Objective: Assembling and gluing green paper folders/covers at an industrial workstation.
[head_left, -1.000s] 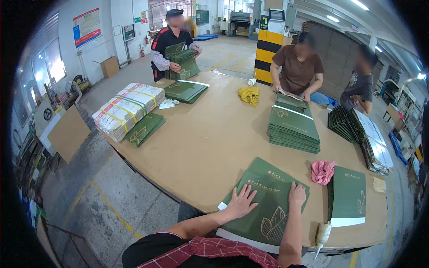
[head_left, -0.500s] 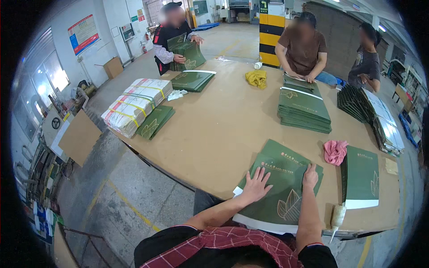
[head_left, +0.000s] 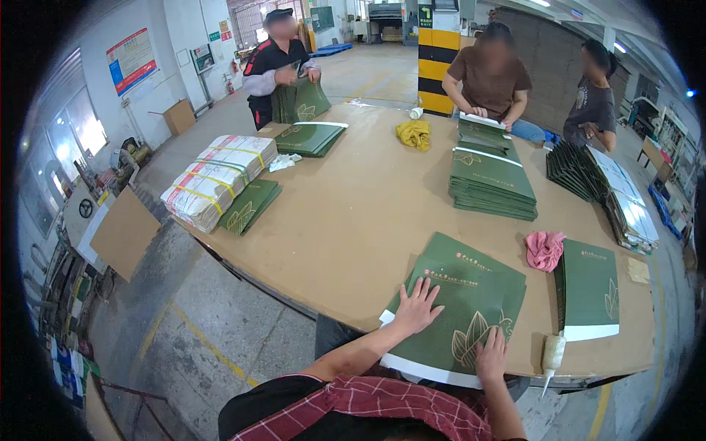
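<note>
Directly in front of me lie several overlapping flat green paper bags (head_left: 471,290), fanned out a little, with gold leaf line drawings and a white strip along the near edge. My left hand (head_left: 418,306) rests flat on the top bag, near its left side, fingers spread. On the gold leaf drawing at the bag's lower right, my right hand (head_left: 491,356) lies with its fingers stretched out. To the right of these are another pile of green bags (head_left: 590,287), a crumpled pink cloth (head_left: 545,251) and a white glue bottle (head_left: 553,356) with a thin nozzle pointing toward me.
A taller stack of green bags (head_left: 493,192) stands farther back, with a yellow cloth (head_left: 413,135) beyond. A strapped paper bundle (head_left: 219,176) sits at the table's left edge. Three people (head_left: 489,81) stand along the far side, two handling green bags. The table (head_left: 346,220) has rounded-looking edges.
My right hand has moved from the bags' right edge down toward their near edge and now lies on the leaf drawing. My left hand stays on the top bag.
</note>
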The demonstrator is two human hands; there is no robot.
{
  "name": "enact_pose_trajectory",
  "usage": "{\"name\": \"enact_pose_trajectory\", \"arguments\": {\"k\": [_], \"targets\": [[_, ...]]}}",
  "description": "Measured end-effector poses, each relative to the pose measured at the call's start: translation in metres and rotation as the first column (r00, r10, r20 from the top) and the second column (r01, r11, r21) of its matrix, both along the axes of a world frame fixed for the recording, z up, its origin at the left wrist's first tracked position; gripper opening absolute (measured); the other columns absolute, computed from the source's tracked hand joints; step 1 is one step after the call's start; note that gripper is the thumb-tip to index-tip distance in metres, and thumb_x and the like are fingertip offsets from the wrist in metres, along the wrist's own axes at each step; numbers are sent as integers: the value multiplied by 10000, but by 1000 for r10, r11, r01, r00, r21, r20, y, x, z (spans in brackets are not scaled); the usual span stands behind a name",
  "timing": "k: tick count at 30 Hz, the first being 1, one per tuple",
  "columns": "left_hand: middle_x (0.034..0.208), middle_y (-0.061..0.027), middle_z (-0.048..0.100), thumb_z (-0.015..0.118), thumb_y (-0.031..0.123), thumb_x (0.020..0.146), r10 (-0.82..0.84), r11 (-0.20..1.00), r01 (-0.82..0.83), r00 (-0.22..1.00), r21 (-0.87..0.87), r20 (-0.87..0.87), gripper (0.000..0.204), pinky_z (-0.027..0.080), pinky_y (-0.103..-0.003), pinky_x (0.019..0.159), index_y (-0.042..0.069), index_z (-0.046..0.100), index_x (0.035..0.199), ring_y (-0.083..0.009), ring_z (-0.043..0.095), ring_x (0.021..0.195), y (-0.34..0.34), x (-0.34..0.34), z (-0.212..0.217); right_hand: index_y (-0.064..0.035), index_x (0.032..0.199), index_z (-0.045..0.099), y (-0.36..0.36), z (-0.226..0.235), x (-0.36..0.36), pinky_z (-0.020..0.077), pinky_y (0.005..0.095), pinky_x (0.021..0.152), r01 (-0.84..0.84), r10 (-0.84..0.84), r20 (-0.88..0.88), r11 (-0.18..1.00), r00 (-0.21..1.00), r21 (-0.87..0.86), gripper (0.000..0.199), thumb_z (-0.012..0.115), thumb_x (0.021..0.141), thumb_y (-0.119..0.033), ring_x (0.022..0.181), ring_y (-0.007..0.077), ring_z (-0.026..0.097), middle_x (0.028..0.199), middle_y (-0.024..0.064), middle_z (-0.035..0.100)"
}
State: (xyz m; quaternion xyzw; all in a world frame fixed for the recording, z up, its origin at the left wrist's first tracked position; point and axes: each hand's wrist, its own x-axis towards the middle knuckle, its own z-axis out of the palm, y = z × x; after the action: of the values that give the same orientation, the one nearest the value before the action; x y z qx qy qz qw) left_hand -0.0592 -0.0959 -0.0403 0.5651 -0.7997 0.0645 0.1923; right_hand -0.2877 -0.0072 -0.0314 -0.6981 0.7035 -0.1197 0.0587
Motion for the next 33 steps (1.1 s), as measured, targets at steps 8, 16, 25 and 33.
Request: {"name": "enact_pose_trajectory", "arguments": {"k": [8,16,25,33], "targets": [[1325,-195,304,348,458,862,-3,997,-1,999,82,42,562,230,-624,902,81,354,1278,-329,260,1245,-1,2,0,30,1256,318,16,5,12,202,512,992,-70,63,-234,997,970,-21,647,525,775,-350,1257,326,226,1318,196,305],[1354,-199,245,319,455,872,-24,977,9,997,211,68,575,188,-605,951,74,311,1302,-333,194,1275,-6,4,9,-5,1275,303,-175,-6,7,186,470,1018,97,-103,-75,991,992,-90,577,395,847,-382,1272,266,225,1345,155,290],[1353,-201,244,348,450,863,-21,979,17,1000,205,16,566,173,-601,958,78,329,1290,-332,189,1276,11,-1,6,-131,1238,395,-47,10,1,183,498,1006,-505,500,-132,863,856,-5,486,462,818,-364,1246,316,253,1313,153,328],[1380,-188,193,542,283,752,-165,970,164,986,178,-9,530,125,-633,951,71,414,1220,-327,184,1282,-7,17,18,-74,1310,279,18,56,-19,154,497,1024,-606,730,-192,660,655,444,957,670,575,-546,1273,353,180,1365,196,217]]}}
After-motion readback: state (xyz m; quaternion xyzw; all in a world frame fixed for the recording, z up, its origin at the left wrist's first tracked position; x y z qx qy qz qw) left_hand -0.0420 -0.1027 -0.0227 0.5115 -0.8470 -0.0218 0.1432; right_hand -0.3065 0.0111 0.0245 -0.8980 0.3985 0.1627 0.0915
